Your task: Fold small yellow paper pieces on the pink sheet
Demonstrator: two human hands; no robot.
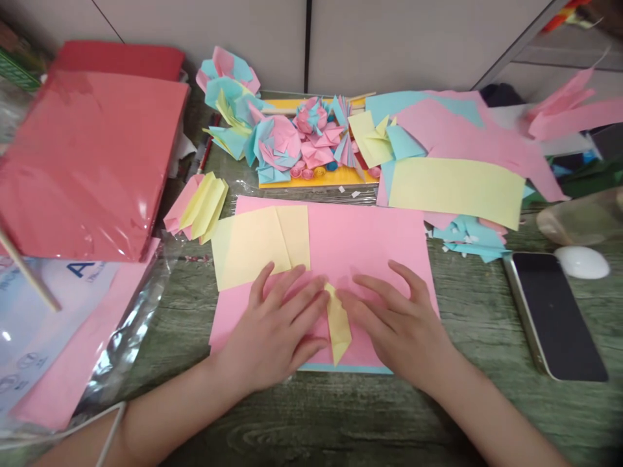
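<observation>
Folded yellow paper strip (pixel 339 324), creased, pointed; left hand (pixel 277 331), right hand (pixel 396 324) fingers flat, pressing it.

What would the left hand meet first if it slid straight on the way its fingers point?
Probably the small folded yellow paper strip: the left hand points right and slightly away, its fingertips about touching it on the pink paper sheet.

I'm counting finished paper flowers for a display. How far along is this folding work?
Done: a cluster of folded flowers sits at the back of the table. In hand: left hand and right hand press a small folded yellow piece on the pink sheet. Left: a pleated stack and flat sheets remain unassembled.
</observation>
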